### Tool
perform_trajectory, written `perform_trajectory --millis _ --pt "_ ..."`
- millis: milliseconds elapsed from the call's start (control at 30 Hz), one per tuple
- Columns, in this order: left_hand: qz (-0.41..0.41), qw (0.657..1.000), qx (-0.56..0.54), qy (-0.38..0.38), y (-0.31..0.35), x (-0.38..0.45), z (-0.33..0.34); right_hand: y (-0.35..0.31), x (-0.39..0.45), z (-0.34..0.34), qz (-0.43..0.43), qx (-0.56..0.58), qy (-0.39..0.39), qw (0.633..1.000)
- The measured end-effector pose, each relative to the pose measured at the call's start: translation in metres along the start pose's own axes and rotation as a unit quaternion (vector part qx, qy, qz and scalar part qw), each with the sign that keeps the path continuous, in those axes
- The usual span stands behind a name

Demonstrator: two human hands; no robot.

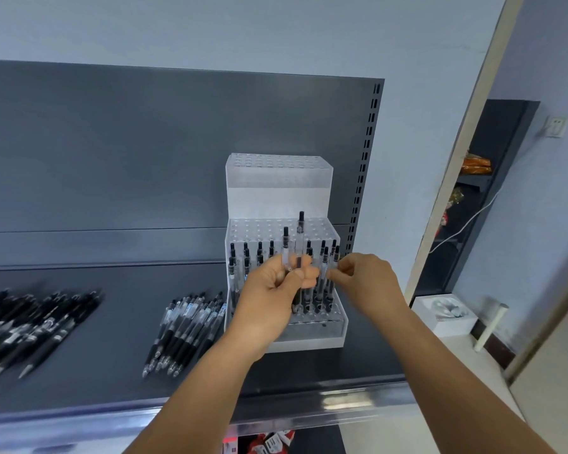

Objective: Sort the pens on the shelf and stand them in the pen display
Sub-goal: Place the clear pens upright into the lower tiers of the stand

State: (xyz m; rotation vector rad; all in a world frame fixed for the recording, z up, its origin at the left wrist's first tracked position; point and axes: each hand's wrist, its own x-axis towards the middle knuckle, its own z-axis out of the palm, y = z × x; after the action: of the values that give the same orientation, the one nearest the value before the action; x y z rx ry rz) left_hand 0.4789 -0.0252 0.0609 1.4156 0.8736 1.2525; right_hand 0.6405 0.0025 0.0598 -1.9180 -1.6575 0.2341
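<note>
Upright in the left hand point(281, 278), two clear pens point(286, 249) stood with their black caps up, the fingers curled round their lower barrels. That hand was held in front of the display point(336, 326), a clear stepped rack standing on the shelf point(112, 322) near its right end. The right hand point(363, 276), just beside the left, pinched the top of a pen point(324, 273) that stood in the display's lower tier. More pens point(246, 257) stood in rows in that tier, caps up. On the shelf just left of the display lay a pile of clear pens point(187, 332). Well apart, further left, lay a pile of black pens point(33, 326). A grey back panel point(145, 142) rose behind the shelf.
</note>
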Motion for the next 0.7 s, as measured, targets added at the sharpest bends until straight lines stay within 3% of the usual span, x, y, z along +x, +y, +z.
perform_trajectory --millis 100,167,233,333,433,567,700 --pt "-0.005 1.0 -0.003 -0.007 0.0 0.0 -0.001 -0.003 -0.007 -0.006 -0.003 0.03 0.036 0.999" --pt "-0.007 1.0 0.002 -0.014 0.0 -0.001 -0.001 -0.012 -0.016 -0.012 -0.026 0.125 0.075 0.989" --pt "-0.008 0.999 0.025 -0.03 -0.001 -0.001 -0.001 -0.026 -0.026 -0.02 -0.057 0.222 0.053 0.972" --pt "-0.009 0.996 0.061 -0.064 -0.001 -0.005 0.0 -0.042 -0.038 -0.024 -0.089 0.274 -0.017 0.957" --pt "-0.011 0.997 0.067 -0.04 0.002 -0.009 -0.003 -0.046 -0.04 -0.027 -0.085 0.31 0.006 0.947" --pt "0.006 0.998 0.061 0.021 0.006 -0.012 -0.018 -0.041 -0.033 -0.024 -0.06 0.294 0.102 0.948" --pt "0.022 0.998 0.054 0.039 0.006 -0.015 -0.028 -0.039 -0.03 -0.006 -0.05 0.206 0.092 0.973"
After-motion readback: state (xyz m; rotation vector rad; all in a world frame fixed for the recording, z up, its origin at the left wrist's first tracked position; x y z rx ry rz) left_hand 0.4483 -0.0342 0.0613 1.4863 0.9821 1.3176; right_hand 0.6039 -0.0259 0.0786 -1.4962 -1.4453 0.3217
